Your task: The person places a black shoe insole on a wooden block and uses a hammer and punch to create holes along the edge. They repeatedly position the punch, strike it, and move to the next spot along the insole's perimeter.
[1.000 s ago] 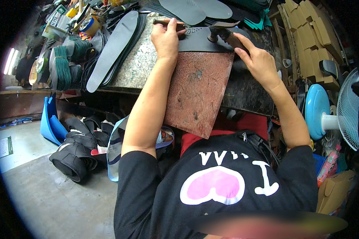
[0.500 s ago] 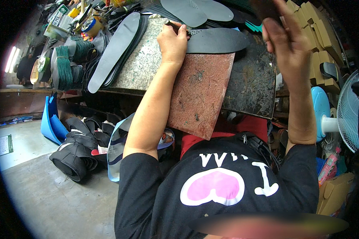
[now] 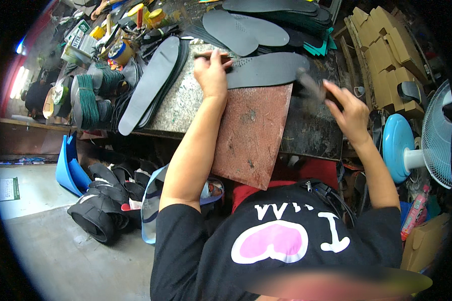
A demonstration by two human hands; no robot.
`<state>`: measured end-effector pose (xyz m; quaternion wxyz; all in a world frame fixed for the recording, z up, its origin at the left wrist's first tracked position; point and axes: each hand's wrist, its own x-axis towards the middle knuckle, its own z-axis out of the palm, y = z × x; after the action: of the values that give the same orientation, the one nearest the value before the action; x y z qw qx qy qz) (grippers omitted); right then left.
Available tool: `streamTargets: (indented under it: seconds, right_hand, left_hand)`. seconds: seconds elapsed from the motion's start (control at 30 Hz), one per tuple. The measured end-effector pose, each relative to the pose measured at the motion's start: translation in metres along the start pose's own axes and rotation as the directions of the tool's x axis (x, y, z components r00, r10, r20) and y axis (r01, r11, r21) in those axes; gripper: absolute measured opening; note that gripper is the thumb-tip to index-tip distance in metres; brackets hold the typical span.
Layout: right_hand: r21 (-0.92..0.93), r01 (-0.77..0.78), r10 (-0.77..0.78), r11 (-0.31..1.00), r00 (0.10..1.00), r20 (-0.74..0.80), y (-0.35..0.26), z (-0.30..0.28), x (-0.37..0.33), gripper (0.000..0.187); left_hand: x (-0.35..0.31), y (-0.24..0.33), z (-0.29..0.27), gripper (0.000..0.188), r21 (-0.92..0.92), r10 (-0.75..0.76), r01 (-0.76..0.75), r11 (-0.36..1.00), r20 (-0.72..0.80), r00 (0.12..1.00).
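Observation:
A dark grey insole (image 3: 271, 70) lies across the far end of a reddish-brown board (image 3: 251, 130), with rows of small holes at its left part. My left hand (image 3: 211, 78) is closed on a short dark punch (image 3: 226, 63) over that holed end. To the right, my right hand (image 3: 351, 115) grips a hammer (image 3: 311, 86) whose head is smeared by motion. The hammer's head is close to the insole's right end. Whether it touches anything cannot be made out.
Stacked grey insoles (image 3: 150, 85) lie left of my left hand, and more insoles (image 3: 243, 30) at the far side. Cardboard boxes (image 3: 386, 50) and a fan (image 3: 437, 135) stand at the right. Green cord bundles (image 3: 85, 100) sit at the left.
My right hand has come down from its raised place with the hammer, which has swung down and left. My left hand stays at the insole's holed end. The whole view has shifted slightly.

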<state>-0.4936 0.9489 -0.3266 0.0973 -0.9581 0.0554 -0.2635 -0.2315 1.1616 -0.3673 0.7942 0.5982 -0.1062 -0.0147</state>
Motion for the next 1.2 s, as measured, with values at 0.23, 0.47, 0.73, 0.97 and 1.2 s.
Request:
streamTargets:
  seconds: [0.23,0.47,0.73,0.97,1.2]
  right_hand:
    - [-0.043,0.075,-0.071,0.996,0.992,0.102,-0.001,-0.008,0.007,0.040]
    - [-0.060,0.195,-0.184,0.979,0.971,0.153,-0.061,0.071,0.159,0.045]
    - [0.107,-0.118,0.103,0.987,0.985,0.140,-0.038,0.134,0.226,0.038]
    - [-0.213,-0.168,0.210,0.963,0.958,0.195,0.034,0.107,0.226,0.025]
    - [-0.165,0.211,-0.182,0.963,0.967,0.176,0.015,0.118,0.206,0.043]
  left_hand:
    - [-0.006,-0.002,0.005,0.013,0.131,0.113,-0.117,0.984,0.034,0.993]
    - [-0.008,0.000,0.005,0.011,0.423,0.413,-0.398,0.814,0.060,0.909]
    - [-0.006,-0.002,0.006,0.011,0.343,0.344,-0.328,0.880,0.017,0.939]
    - [-0.004,-0.003,0.007,0.010,0.335,0.312,-0.295,0.895,0.001,0.950]
    - [-0.006,-0.002,0.006,0.011,0.362,0.327,-0.309,0.879,0.012,0.945]
